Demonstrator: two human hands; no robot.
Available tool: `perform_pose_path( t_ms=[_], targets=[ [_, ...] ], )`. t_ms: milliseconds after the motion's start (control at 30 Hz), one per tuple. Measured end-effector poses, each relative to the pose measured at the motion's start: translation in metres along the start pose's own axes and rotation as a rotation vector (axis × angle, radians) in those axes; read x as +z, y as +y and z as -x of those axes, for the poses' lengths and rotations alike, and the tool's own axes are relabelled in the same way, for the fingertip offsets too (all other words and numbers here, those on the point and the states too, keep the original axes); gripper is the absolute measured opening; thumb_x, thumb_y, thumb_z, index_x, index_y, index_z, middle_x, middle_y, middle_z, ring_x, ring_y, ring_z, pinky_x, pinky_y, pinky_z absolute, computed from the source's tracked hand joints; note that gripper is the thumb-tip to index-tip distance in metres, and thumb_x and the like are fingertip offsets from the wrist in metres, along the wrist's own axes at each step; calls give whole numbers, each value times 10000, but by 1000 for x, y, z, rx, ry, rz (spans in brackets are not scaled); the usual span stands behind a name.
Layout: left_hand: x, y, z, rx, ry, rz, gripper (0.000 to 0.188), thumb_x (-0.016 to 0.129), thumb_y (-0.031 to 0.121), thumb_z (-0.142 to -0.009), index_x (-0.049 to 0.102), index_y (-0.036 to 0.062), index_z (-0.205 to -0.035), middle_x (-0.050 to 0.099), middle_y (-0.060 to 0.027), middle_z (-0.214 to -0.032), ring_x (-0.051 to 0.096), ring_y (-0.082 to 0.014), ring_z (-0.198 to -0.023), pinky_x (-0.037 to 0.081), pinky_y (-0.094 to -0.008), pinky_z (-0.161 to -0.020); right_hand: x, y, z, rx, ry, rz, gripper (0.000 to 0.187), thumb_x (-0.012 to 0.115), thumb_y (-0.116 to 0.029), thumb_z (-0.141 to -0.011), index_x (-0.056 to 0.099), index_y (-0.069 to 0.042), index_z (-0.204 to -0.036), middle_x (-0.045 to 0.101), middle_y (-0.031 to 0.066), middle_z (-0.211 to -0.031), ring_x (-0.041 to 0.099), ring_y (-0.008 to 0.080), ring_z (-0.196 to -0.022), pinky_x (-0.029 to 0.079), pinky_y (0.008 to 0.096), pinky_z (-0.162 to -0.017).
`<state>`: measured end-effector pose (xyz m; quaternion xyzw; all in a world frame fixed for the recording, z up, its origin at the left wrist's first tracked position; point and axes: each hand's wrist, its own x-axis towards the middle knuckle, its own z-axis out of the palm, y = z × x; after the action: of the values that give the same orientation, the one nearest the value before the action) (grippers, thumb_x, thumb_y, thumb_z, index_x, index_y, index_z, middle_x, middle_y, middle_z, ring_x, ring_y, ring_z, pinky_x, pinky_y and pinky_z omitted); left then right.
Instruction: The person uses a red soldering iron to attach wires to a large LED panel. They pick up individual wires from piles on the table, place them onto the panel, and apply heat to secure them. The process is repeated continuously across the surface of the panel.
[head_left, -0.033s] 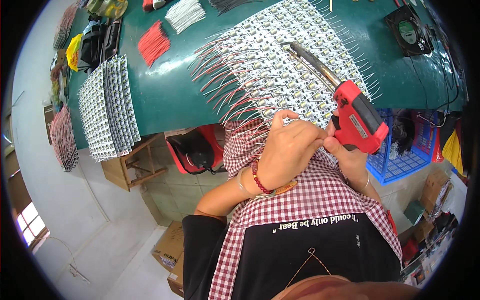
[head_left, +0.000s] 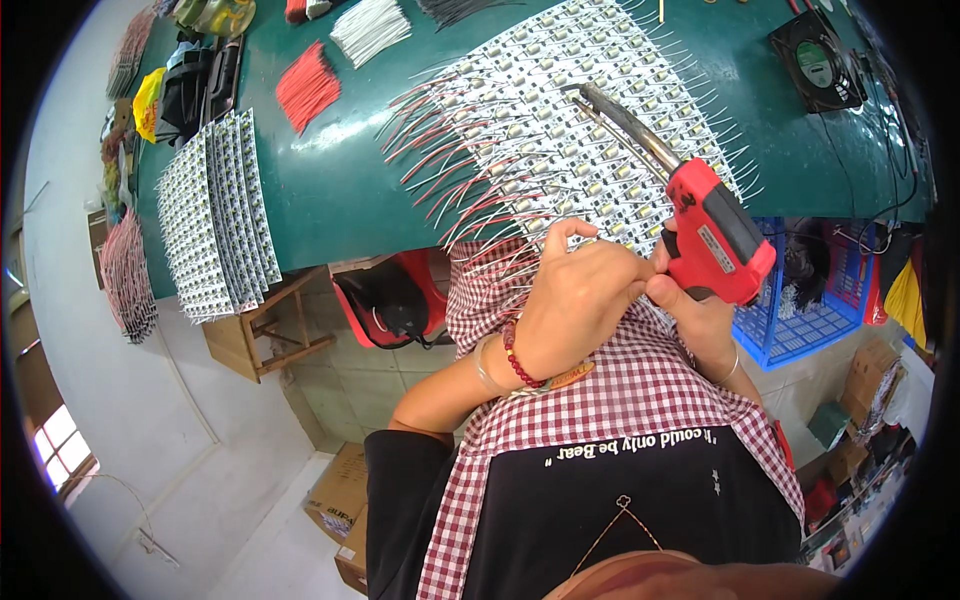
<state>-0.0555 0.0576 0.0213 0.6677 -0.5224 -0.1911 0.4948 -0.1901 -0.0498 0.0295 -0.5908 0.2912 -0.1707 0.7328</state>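
Note:
My right hand [head_left: 703,322] is closed round the handle of a red and black soldering gun [head_left: 712,230]. The gun's long metal tip points up and left over a large sheet of white LED circuit boards [head_left: 560,120]. My left hand [head_left: 590,295] is closed, its thumb and fingers bent together beside my right fingertips at the sheet's near edge. What the left fingers pinch, if anything, is hidden. Red, white and black wires [head_left: 440,160] stick out along the sheet's left side, and short pale wires fringe its right side.
The green table [head_left: 330,190] carries bundles of red wires [head_left: 308,87] and white wires [head_left: 370,32]. A stack of board strips [head_left: 215,220] overhangs its left edge. A black fan [head_left: 818,62] stands far right. Below are a blue crate [head_left: 800,335] and a red stool [head_left: 425,290].

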Motion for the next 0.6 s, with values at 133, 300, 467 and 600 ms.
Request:
perform_pose_path(
  t_ms=[133,300,467,600],
  targets=[
    [0,2,-2,30,17,20,105,708,36,-756,632,89,-805,636,1,-743,604,-156,-684,367,-388,-887,2,1,-1,9,-5,-110,334,739,-149,-841,528,-24,-1066,520,9,-911,496,81,-821,425,229,-703],
    [-2,0,0,36,11,-12,154,716,15,-745,603,71,-833,648,-3,-742,612,-158,-660,365,-383,-863,-4,8,3,-13,-19,6,594,775,-180,-803,447,-12,-1269,548,42,-922,532,115,-831,464,259,-724],
    [-3,2,-1,48,61,20,242,721,-12,-740,550,43,-902,664,-21,-755,617,-162,-618,368,-361,-839,-3,-1,5,35,-66,95,441,719,-69,-836,482,-4,-1203,563,39,-922,544,110,-830,469,258,-729],
    [-5,0,-1,123,39,10,262,733,9,-743,544,54,-919,659,-5,-765,616,-147,-633,381,-348,-807,3,-8,5,42,-16,55,166,666,-33,-873,585,-1,-1014,587,16,-873,556,77,-809,457,230,-707]
  ],
)
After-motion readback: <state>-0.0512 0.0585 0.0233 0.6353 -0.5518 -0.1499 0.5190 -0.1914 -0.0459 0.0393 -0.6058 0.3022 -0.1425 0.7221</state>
